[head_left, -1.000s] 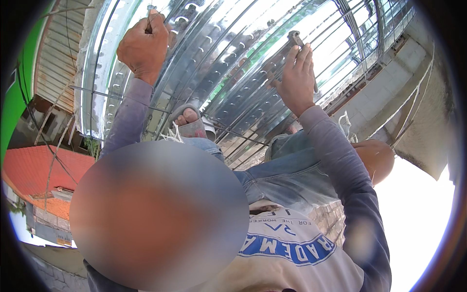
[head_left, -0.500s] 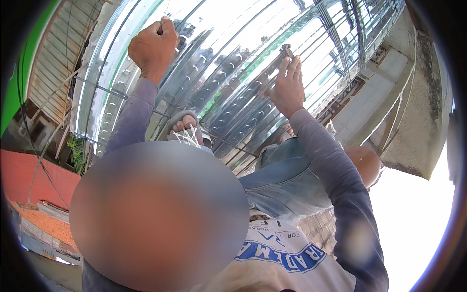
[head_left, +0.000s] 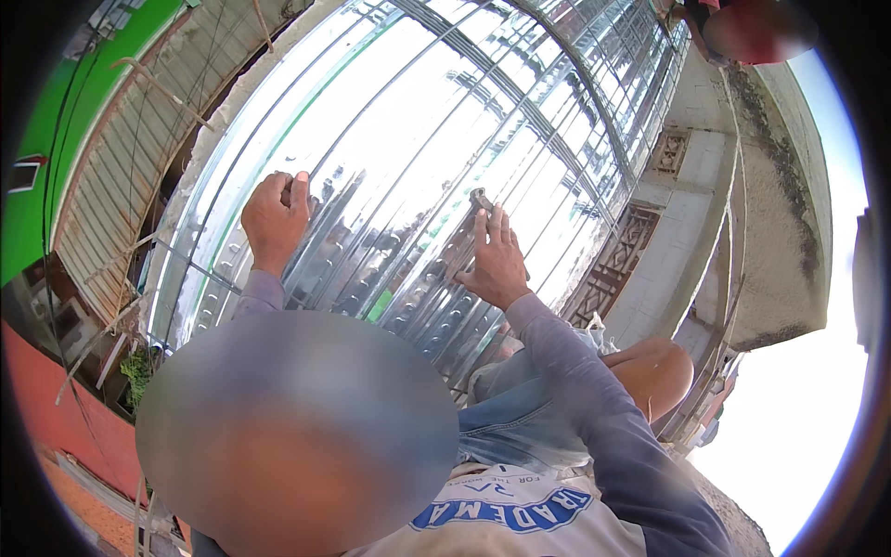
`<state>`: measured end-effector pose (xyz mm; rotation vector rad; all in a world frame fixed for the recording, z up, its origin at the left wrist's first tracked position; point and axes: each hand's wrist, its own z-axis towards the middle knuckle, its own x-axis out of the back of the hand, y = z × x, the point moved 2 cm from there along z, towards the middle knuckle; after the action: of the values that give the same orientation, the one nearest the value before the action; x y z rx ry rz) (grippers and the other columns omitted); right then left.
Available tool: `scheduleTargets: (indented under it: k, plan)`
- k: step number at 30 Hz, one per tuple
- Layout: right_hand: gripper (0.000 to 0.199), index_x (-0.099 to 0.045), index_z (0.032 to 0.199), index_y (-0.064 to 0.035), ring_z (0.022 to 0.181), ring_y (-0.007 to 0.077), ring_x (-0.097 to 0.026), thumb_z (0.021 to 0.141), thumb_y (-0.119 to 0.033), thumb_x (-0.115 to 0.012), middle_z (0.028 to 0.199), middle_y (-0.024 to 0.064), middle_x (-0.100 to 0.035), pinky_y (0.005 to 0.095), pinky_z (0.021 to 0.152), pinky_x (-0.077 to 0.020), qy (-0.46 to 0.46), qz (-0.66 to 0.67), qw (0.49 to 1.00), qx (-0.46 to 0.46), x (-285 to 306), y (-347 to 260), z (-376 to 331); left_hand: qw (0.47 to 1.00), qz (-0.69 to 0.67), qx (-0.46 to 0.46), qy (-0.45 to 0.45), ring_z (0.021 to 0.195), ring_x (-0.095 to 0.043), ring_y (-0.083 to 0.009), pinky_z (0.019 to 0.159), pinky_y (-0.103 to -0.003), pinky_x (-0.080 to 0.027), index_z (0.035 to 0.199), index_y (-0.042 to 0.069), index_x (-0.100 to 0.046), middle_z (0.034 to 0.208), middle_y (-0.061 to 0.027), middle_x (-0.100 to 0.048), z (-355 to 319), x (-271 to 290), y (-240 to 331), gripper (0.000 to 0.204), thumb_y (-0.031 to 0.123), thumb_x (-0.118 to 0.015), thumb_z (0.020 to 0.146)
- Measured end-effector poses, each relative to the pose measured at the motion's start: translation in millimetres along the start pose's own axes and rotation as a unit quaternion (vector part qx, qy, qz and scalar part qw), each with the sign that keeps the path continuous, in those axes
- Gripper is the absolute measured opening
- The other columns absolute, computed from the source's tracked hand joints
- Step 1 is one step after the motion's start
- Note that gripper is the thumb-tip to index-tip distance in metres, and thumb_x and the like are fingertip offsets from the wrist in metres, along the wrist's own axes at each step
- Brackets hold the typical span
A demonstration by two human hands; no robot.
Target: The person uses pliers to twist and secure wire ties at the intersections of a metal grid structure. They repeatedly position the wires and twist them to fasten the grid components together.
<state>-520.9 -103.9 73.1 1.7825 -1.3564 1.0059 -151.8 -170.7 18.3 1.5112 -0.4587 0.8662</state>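
Observation:
My left hand is closed just above the shiny corrugated metal decking, thumb pressed against curled fingers. What it pinches, if anything, is too small to make out. To its right, my right hand has a pair of dark metal pincers under its palm. The fingers lie stretched along the tool, and its blunt head juts out beyond the fingertips. Most of the handles are hidden by the hand. Thin steel bars cross over the decking, forming a grid around both hands.
Rusty corrugated roofing and a green wall lie on the left. A pale block wall with a patterned vent and a concrete ledge run along the right. A person in red is at the far top right.
The view has shifted, bringing more far decking and a person in red into sight. Both hands appear lower in the picture; the right one also sits further left, the pincers still with it.

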Motion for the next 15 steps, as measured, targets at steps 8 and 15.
scheduleTargets:
  k: [8,15]
  plan:
    - [0.04,-0.069,0.12,-0.0028,0.104,0.0416,-0.07,0.086,-0.022,-0.078,0.116,0.0204,-0.067,0.0499,0.091,-0.0565,0.069,0.167,0.983,-0.02,30.2,55.0,38.1,1.0,0.011,0.008,0.003,0.067,-0.063,-0.032,0.066,-0.044,-0.049,0.078,0.006,-0.066,0.073,-0.0097,-0.065,-2.9,5.7,9.9,0.039,0.037,-0.069,0.102]
    - [0.041,-0.067,0.119,-0.0002,0.102,0.04,-0.071,0.085,-0.023,-0.076,0.112,0.0183,-0.065,0.0481,0.089,-0.0569,0.086,0.212,0.972,-0.049,20.8,38.8,32.0,1.0,0.009,0.029,-0.004,0.067,-0.065,-0.0339,0.067,-0.045,-0.05,0.077,0.005,-0.067,0.075,-0.0123,-0.068,-1.8,5.1,17.0,0.038,0.035,-0.068,0.101]
